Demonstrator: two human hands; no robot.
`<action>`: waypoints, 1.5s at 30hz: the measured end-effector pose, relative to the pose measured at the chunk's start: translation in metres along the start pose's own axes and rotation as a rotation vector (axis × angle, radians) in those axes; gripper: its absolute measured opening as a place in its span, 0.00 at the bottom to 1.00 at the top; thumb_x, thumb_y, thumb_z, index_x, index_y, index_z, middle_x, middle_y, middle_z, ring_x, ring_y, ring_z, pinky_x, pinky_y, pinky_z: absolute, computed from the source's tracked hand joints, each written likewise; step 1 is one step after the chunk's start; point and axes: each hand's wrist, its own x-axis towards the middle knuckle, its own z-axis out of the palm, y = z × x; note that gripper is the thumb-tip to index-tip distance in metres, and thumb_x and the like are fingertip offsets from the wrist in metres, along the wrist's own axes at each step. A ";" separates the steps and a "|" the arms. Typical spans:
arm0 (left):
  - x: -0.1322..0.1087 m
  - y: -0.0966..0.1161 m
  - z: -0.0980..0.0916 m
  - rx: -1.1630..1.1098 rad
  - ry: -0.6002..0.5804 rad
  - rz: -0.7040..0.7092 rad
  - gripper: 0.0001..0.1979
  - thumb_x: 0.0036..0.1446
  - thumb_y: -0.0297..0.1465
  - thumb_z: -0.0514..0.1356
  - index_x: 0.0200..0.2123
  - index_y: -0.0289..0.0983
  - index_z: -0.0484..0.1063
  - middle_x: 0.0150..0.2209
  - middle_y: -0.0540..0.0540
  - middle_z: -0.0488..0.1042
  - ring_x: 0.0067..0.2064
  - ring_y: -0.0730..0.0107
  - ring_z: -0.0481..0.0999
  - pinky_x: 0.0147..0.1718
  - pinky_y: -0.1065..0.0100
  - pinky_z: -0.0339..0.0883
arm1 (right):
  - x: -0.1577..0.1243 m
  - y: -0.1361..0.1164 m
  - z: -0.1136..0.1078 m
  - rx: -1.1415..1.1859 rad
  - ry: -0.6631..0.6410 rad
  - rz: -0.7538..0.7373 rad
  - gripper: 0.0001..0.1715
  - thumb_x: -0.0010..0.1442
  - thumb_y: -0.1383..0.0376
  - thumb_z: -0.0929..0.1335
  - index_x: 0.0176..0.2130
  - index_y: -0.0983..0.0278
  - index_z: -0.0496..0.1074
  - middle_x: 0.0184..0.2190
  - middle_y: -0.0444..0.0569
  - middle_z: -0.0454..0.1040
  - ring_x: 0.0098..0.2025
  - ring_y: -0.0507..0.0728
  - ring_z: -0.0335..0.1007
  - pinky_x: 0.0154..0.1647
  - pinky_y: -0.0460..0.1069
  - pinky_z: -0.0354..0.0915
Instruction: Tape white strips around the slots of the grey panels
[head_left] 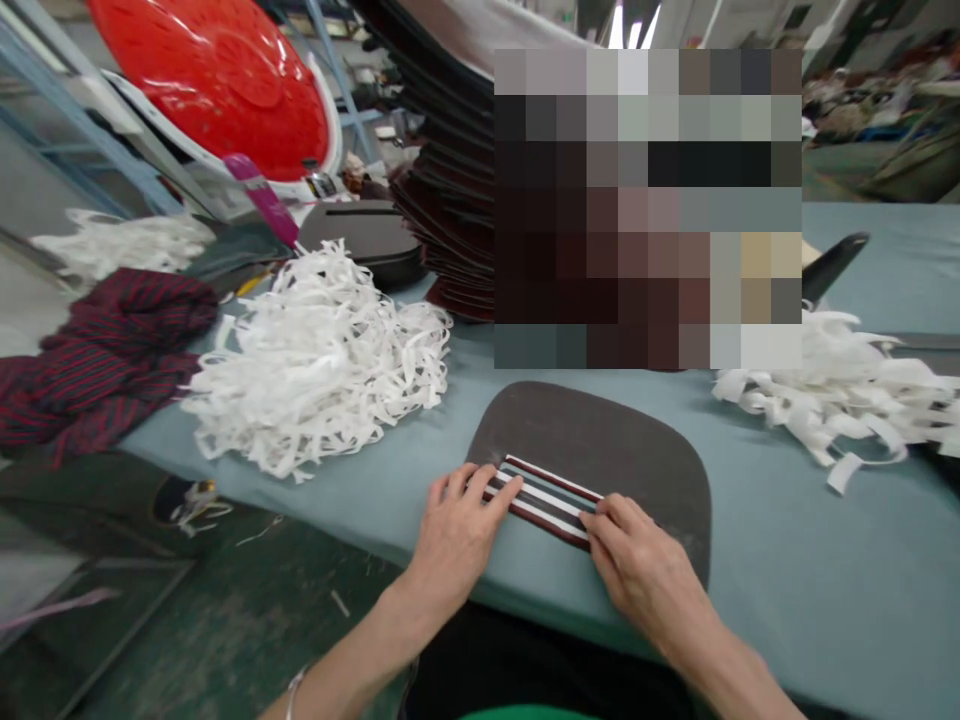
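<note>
A dark grey rounded panel (592,440) lies flat on the blue-grey cloth-covered table (840,570). On it sits a band of dark red, dark grey and white stripes (544,500), running at a slight slant. My left hand (457,525) presses the band's left end with its fingers. My right hand (637,570) has its fingertips on the right end and overlaps the panel's lower edge. Both hands appear to hold the band flat. Its ends are hidden under my fingers.
Loose white strips lie in heaps at left (319,365) and right (832,390). Behind them rise a tall stack of dark panels (450,170) and a pixelated block. Striped dark red cloth (105,360) and a red round shell (217,80) lie left. The table edge runs close before me.
</note>
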 end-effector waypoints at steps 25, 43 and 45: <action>0.013 -0.010 0.011 -0.413 0.172 -0.094 0.13 0.60 0.28 0.56 0.49 0.42 0.67 0.51 0.46 0.71 0.55 0.60 0.65 0.52 0.55 0.57 | 0.022 0.023 -0.003 -0.196 -0.138 0.194 0.07 0.60 0.65 0.62 0.30 0.61 0.67 0.25 0.46 0.69 0.28 0.57 0.65 0.31 0.50 0.58; 0.018 -0.008 0.003 -0.286 0.074 -0.071 0.18 0.62 0.29 0.52 0.55 0.43 0.64 0.50 0.43 0.68 0.50 0.58 0.65 0.49 0.53 0.59 | 0.069 -0.045 0.040 -0.287 0.075 -0.138 0.15 0.58 0.76 0.61 0.43 0.71 0.72 0.35 0.56 0.70 0.37 0.61 0.63 0.36 0.56 0.64; 0.018 -0.008 0.003 -0.263 0.077 -0.057 0.18 0.62 0.29 0.52 0.56 0.42 0.63 0.51 0.43 0.68 0.51 0.58 0.65 0.50 0.52 0.59 | 0.050 -0.032 0.034 -0.337 0.089 -0.187 0.16 0.58 0.77 0.60 0.42 0.70 0.73 0.37 0.57 0.70 0.37 0.61 0.63 0.36 0.55 0.64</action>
